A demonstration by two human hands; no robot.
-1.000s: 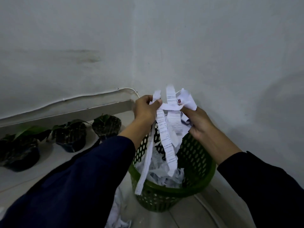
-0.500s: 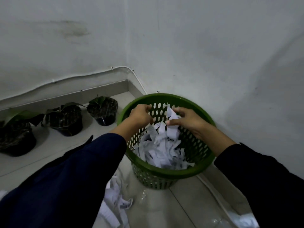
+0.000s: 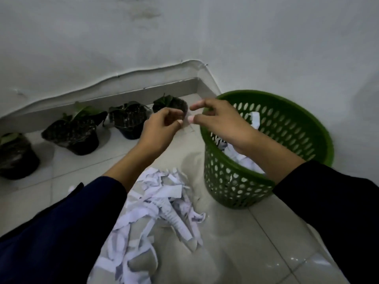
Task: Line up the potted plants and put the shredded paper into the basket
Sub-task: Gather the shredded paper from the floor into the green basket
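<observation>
Shredded white paper strips (image 3: 164, 203) are lying heaped on the pale tiled floor (image 3: 256, 253), just left of the round green perforated plastic basket (image 3: 235, 181), which is holding more shreds. Above them, the left hand (image 3: 162, 130) and right hand (image 3: 221, 124) are hovering with fingers loosely curled, gripping nothing. Four dark potted plants (image 3: 75, 130) are sitting in a row along the wall

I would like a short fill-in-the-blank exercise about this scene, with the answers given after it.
1. The basket is coloured ____.
2. Along the wall stand ____ potted plants.
3. The loose shredded paper lies on the ____.
4. The left hand and right hand both hold ____.

Answers: green; four; floor; nothing
</observation>
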